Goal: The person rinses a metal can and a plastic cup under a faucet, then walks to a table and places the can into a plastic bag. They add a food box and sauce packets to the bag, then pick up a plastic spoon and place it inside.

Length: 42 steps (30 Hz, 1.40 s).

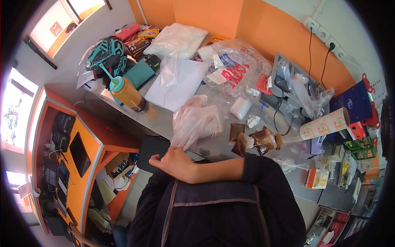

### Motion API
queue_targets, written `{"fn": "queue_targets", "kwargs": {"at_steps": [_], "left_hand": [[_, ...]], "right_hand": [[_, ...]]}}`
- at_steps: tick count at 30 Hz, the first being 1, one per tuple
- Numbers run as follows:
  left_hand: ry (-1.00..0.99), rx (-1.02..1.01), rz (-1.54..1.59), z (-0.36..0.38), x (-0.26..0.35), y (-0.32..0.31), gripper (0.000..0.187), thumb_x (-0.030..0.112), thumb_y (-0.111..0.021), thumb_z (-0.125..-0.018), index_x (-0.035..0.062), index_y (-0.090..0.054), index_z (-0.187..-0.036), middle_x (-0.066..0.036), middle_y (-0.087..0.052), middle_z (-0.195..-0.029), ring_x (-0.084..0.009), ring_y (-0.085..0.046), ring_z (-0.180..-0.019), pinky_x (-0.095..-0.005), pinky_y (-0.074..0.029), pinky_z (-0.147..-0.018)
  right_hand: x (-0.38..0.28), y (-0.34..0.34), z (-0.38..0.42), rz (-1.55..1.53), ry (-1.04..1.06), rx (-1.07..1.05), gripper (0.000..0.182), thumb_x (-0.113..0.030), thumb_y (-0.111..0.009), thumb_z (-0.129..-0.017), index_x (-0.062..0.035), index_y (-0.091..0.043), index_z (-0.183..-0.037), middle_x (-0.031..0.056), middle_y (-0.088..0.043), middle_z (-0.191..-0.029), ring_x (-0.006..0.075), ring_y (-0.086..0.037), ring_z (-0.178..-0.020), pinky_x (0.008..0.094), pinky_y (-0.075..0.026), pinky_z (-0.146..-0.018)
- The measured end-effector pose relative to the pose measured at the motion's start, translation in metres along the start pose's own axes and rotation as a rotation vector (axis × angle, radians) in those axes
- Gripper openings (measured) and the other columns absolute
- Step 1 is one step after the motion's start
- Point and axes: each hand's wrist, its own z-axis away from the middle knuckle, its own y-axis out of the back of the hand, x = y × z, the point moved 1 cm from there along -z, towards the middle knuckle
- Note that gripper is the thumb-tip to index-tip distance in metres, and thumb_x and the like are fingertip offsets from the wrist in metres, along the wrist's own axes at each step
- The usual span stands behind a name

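My right hand reaches across my body to the left, its fingers closed on the gathered end of a thin, translucent plastic bag. The crumpled bag rests on the grey metal table. What it contains, if anything, is hard to make out. My left sleeve runs up beneath the right wrist, and the left hand itself is hidden. Brown sauce packets lie right of the bag, near a roll of clear plastic. Behind the bag is a white flat packet or sheet stack.
A bottle with a turquoise cap stands at the table's left edge, beside a helmet. At right are a grey tray, a printed cup-film roll and cables. Another person's arm is at the orange desk, lower left.
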Motion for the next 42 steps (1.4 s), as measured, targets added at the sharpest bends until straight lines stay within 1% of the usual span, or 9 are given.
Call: {"fn": "queue_targets", "kwargs": {"at_steps": [6,11,15,21,26,32,35,38,42], "left_hand": [[-0.374,-0.332,-0.918,0.02,0.053,-0.036,0.036,0.019,-0.05,-0.087,0.0018,-0.048,-0.118,-0.009,-0.055,-0.108,-0.0178,-0.053,-0.098,-0.0299,-0.043,-0.085],[-0.379,0.07,-1.852,0.026,0.067,-0.045,0.047,0.026,-0.055,-0.079,0.0013,-0.047,-0.118,-0.015,-0.055,-0.107,-0.0274,-0.051,-0.105,-0.037,-0.039,-0.089],[-0.363,0.372,-1.993,0.037,0.035,-0.024,0.053,0.028,-0.059,-0.074,0.0041,-0.047,-0.12,-0.015,-0.056,-0.109,-0.0316,-0.053,-0.104,-0.0421,-0.04,-0.086],[-0.895,-0.067,-1.924,0.041,0.083,-0.048,0.044,0.023,-0.054,-0.078,0.0064,-0.048,-0.118,-0.016,-0.052,-0.112,-0.0285,-0.048,-0.105,-0.0391,-0.037,-0.09],[-0.572,-0.343,-1.825,0.077,0.145,-0.173,0.014,0.017,-0.055,-0.077,0.007,-0.058,-0.087,-0.012,-0.057,-0.087,-0.0285,-0.054,-0.08,-0.0382,-0.043,-0.068],[-0.711,-0.796,-2.138,0.091,0.184,-0.217,0.039,0.015,-0.059,-0.076,0.0041,-0.05,-0.111,-0.01,-0.054,-0.108,-0.0237,-0.05,-0.101,-0.0339,-0.04,-0.088],[-0.672,-0.475,-2.538,0.099,0.191,-0.223,0.033,0.012,-0.057,-0.076,0.0019,-0.052,-0.107,-0.012,-0.055,-0.103,-0.0254,-0.052,-0.096,-0.0338,-0.041,-0.085],[-1.061,-0.166,-2.01,0.087,0.184,-0.174,0.03,0.011,-0.056,-0.077,0.0014,-0.053,-0.105,-0.014,-0.056,-0.099,-0.0296,-0.054,-0.09,-0.0358,-0.043,-0.079],[-1.317,-0.091,-2.172,0.084,0.191,-0.21,0.033,0.021,-0.05,-0.085,-0.0033,-0.053,-0.107,-0.016,-0.057,-0.102,-0.0275,-0.057,-0.094,-0.036,-0.045,-0.077]], "right_hand": [[0.084,0.1,0.06,-0.223,-0.146,0.183,0.035,-0.015,-0.053,-0.077,-0.0054,-0.048,-0.11,0.0127,-0.059,-0.073,0.0285,-0.059,-0.062,0.0405,-0.047,-0.054],[0.191,0.118,0.134,-0.459,-0.749,0.972,0.036,-0.023,-0.057,-0.085,-0.0079,-0.046,-0.116,0.0114,-0.062,-0.084,0.0166,-0.06,-0.068,0.0274,-0.045,-0.059],[0.225,0.012,0.168,-1.108,-0.94,0.883,0.024,-0.018,-0.054,-0.087,-0.0104,-0.048,-0.109,0.0075,-0.061,-0.085,0.0154,-0.061,-0.07,0.0267,-0.047,-0.059],[0.182,-0.086,0.121,-2.096,-1.065,0.334,0.045,-0.044,-0.048,-0.089,-0.0098,-0.044,-0.118,0.0163,-0.053,-0.111,0.0285,-0.058,-0.092,0.0422,-0.049,-0.078],[0.13,-0.063,0.054,-3.015,0.11,0.242,0.068,-0.056,-0.045,-0.083,-0.0125,-0.031,-0.133,0.0194,-0.037,-0.13,0.0319,-0.041,-0.119,0.0556,-0.043,-0.084],[0.116,-0.102,0.026,-2.934,-0.002,0.443,0.076,-0.052,-0.052,-0.08,-0.0073,-0.026,-0.135,0.0206,-0.034,-0.132,0.0321,-0.039,-0.121,0.0527,-0.043,-0.088],[0.118,-0.118,0.032,-2.78,-0.112,0.459,0.08,-0.05,-0.056,-0.079,-0.0046,-0.023,-0.136,0.0213,-0.032,-0.133,0.0322,-0.038,-0.122,0.0512,-0.042,-0.09],[0.123,-0.084,0.054,-2.486,-0.305,0.418,0.087,-0.043,-0.067,-0.073,0.0045,-0.025,-0.133,0.019,-0.032,-0.133,0.0319,-0.035,-0.123,0.0447,-0.041,-0.093],[0.126,-0.03,0.043,-1.298,0.005,1.278,0.094,-0.048,-0.073,-0.064,-0.001,-0.029,-0.132,0.0172,-0.025,-0.136,0.0302,-0.03,-0.124,0.0437,-0.031,-0.1]]}}
